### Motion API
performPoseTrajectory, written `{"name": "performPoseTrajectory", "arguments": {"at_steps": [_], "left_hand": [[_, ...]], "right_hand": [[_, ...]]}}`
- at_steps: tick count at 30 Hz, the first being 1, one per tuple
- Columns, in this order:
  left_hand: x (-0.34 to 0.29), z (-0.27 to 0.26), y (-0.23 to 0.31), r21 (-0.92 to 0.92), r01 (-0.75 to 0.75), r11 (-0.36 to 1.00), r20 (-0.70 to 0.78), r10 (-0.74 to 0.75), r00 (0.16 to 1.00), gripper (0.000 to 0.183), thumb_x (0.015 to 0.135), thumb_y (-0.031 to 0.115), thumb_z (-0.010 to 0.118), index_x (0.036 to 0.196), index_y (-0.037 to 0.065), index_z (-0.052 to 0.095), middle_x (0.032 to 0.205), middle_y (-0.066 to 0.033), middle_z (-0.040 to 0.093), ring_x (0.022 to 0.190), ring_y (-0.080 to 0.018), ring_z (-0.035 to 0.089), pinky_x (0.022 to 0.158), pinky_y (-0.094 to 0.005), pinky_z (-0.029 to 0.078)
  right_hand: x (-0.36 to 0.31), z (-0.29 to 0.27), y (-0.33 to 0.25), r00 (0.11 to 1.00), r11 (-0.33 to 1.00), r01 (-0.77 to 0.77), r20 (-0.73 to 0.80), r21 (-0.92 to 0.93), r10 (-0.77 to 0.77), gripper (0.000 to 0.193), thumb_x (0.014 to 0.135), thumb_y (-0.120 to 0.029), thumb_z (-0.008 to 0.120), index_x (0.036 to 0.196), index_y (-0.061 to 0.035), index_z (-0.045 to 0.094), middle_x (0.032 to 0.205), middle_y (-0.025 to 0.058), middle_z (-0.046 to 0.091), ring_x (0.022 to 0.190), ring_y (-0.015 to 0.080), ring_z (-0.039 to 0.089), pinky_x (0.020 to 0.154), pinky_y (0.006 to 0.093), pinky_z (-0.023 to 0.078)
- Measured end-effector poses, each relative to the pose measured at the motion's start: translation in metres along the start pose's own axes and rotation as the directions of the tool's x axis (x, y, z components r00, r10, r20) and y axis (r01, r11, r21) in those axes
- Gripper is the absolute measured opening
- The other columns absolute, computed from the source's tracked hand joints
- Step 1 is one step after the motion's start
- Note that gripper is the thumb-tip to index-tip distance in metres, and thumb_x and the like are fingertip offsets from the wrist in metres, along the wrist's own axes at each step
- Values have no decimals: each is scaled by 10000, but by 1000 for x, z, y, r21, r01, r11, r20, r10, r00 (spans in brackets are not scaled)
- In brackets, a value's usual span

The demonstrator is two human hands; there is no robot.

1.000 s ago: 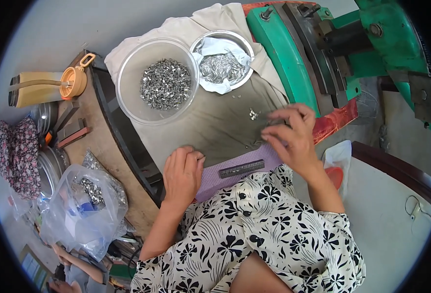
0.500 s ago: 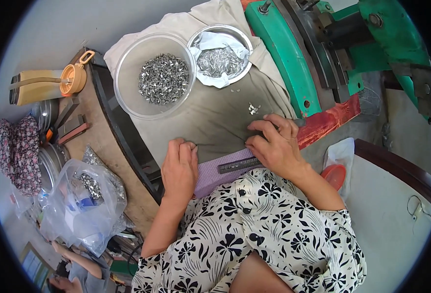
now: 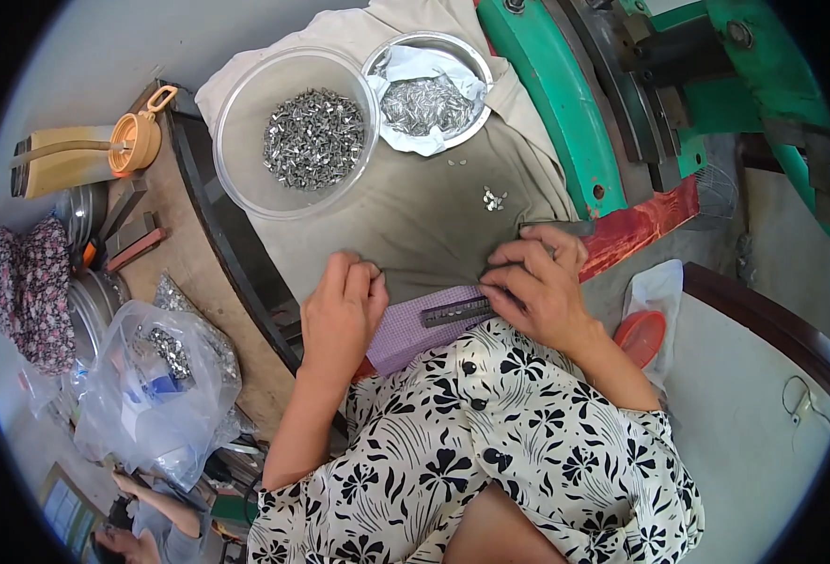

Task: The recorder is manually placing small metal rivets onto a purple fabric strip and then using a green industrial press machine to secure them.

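A grey-green cloth (image 3: 415,230) covers the work surface in front of me. My left hand (image 3: 338,310) has its fingers curled in at the cloth's near left edge, apparently pinching it. At the near right, my right hand (image 3: 537,287) is closed with thumb and forefinger at the same edge; folds run between both hands. The fingertips are partly hidden. Between the hands and my shirt, a dark slotted metal strip (image 3: 454,311) lies on a purple checked pad (image 3: 406,329). Beyond the right hand, a few small shiny metal pieces (image 3: 493,199) rest on the cloth.
A clear tub (image 3: 236,141) of small metal parts and a steel bowl (image 3: 483,117) lined with white sheet, holding thin shiny pieces, stand behind. A green machine (image 3: 551,103) rises at right. Plastic bags (image 3: 152,395) lie left; another person (image 3: 156,512) is at lower left.
The view has shifted slightly. My left hand has moved a little left and away from me, uncovering more of the purple pad. The right hand stays at the cloth's edge.
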State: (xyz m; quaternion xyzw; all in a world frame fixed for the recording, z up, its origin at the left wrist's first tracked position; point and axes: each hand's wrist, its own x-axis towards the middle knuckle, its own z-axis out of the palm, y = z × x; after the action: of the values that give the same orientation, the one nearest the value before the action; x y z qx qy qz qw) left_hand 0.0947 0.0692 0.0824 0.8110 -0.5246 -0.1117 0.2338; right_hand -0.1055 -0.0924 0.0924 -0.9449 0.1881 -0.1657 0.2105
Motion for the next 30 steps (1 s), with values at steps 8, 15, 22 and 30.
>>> {"name": "performPoseTrajectory", "arguments": {"at_steps": [8,15,22,30], "left_hand": [[-2,-4,1,49,-94,994,-63,97,993,181,760,45,746,879,53,610,948,-70,590,709,-239,651,574,-359,536],[6,-8,5,99,-93,991,-31,96,995,176,749,34,743,859,50,607,916,-65,581,698,-241,646,574,-358,536],[7,-17,2,96,-22,995,6,22,1000,166,739,23,740,844,47,614,884,-68,575,683,-243,642,574,-357,529],[59,-24,51,-54,-174,983,-138,165,977,198,747,59,767,892,80,634,897,-61,582,694,-220,642,571,-338,517]], "right_hand": [[-18,3,-13,995,995,93,40,21,-94,178,686,-216,802,828,-178,701,1076,-55,631,1150,246,494,898,400,334],[-16,-8,-15,993,999,12,118,-32,-8,172,696,-210,780,838,-171,690,1115,-38,609,1184,248,485,909,412,319],[17,-21,10,993,992,-121,11,-25,122,171,694,-181,811,844,-160,731,1041,-23,640,1079,280,522,918,434,341],[47,-6,32,998,993,-45,-56,-110,39,185,688,-148,807,860,-150,738,1006,-13,634,1061,256,539,898,420,370]]}}
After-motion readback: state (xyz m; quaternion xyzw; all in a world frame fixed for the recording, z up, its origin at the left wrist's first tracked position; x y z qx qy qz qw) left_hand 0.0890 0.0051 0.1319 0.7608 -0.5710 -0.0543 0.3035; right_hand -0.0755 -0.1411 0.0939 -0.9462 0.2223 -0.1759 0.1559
